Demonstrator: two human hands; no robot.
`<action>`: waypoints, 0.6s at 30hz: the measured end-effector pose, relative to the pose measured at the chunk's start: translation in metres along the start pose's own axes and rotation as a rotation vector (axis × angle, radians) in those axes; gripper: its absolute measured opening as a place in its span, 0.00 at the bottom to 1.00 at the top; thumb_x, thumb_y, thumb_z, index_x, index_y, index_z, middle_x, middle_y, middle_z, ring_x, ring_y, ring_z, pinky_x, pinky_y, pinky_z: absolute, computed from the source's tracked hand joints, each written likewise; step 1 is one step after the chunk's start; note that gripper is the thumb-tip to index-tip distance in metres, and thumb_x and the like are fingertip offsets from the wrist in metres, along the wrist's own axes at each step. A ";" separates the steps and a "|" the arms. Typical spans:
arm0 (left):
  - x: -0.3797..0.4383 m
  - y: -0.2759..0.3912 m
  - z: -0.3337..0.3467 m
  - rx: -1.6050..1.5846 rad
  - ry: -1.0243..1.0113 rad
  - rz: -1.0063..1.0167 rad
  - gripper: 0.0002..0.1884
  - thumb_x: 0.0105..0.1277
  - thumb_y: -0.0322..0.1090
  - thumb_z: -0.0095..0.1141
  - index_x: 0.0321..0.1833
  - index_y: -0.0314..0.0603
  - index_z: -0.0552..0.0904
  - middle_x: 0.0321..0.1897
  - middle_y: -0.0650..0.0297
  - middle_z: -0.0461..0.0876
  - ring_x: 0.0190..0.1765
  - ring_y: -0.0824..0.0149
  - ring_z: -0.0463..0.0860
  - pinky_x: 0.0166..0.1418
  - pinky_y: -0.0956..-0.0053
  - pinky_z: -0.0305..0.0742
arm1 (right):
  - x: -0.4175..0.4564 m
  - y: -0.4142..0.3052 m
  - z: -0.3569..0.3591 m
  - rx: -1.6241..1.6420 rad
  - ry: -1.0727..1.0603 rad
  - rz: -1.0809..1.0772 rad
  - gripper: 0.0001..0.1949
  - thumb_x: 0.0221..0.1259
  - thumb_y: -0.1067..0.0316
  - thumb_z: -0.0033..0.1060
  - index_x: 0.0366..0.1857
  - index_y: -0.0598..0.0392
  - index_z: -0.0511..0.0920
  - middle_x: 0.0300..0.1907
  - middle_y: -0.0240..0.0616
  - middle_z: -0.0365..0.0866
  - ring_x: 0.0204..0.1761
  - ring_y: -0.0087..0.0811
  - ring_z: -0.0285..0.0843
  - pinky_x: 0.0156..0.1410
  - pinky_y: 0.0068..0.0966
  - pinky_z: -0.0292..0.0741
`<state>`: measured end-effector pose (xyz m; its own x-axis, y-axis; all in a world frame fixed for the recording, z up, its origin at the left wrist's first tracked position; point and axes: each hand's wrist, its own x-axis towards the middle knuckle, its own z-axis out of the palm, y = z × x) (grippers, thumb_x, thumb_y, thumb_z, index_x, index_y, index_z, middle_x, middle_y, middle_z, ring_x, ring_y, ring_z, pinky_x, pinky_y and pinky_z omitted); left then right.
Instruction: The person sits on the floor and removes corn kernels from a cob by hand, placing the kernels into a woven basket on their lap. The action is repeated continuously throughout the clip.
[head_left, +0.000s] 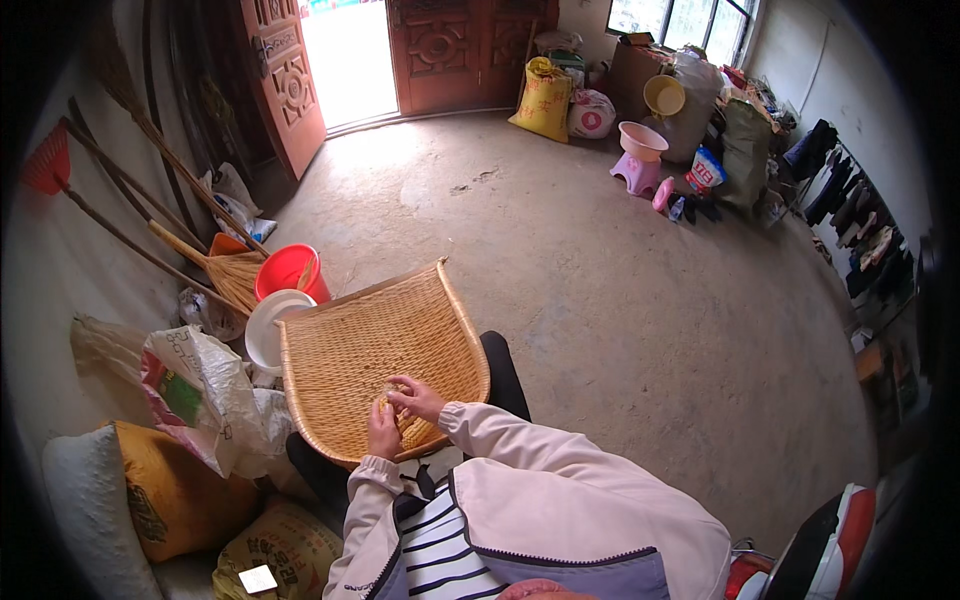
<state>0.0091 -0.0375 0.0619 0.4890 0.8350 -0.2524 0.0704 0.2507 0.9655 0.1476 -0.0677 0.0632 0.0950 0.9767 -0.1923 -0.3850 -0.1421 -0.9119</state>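
Note:
A woven winnowing basket (375, 322) rests across my lap, its wide flat end pointing away from me. Over its near part, my left hand (384, 433) and my right hand (420, 399) meet around a small corn cob (387, 393), which the fingers largely hide. Both hands touch the cob. Yellow corn cobs (414, 433) lie in the basket under and beside my right hand; their exact number is hard to tell.
Left of the basket stand a white bucket (262, 334), a red bucket (319, 281), an opened woven sack (225, 397), full sacks (176, 487) and a straw broom (229, 274). A pink basin (643, 141) on a stool (636, 174) is farther off at right.

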 end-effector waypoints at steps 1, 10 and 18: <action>0.001 -0.001 -0.001 0.000 0.011 0.030 0.16 0.71 0.34 0.42 0.57 0.33 0.67 0.27 0.67 0.73 0.27 0.78 0.70 0.28 0.82 0.66 | -0.001 -0.002 0.002 -0.005 -0.010 0.004 0.23 0.62 0.59 0.57 0.60 0.52 0.65 0.31 0.31 0.76 0.28 0.16 0.71 0.29 0.12 0.70; 0.010 -0.011 0.002 0.074 0.016 0.048 0.15 0.69 0.32 0.44 0.55 0.33 0.70 0.31 0.65 0.75 0.29 0.76 0.71 0.31 0.79 0.68 | 0.002 0.008 -0.009 0.072 -0.040 0.017 0.21 0.65 0.62 0.53 0.60 0.49 0.66 0.31 0.26 0.74 0.29 0.15 0.70 0.31 0.13 0.71; 0.021 -0.022 0.006 0.454 0.128 0.152 0.18 0.68 0.35 0.45 0.57 0.33 0.69 0.45 0.50 0.77 0.46 0.58 0.79 0.49 0.67 0.73 | 0.021 0.031 -0.032 -0.222 0.011 -0.136 0.21 0.65 0.62 0.52 0.61 0.53 0.67 0.48 0.36 0.76 0.45 0.26 0.76 0.50 0.22 0.74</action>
<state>0.0230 -0.0282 0.0354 0.4147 0.9060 -0.0849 0.3925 -0.0939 0.9149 0.1664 -0.0571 0.0192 0.1426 0.9876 -0.0654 -0.1569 -0.0427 -0.9867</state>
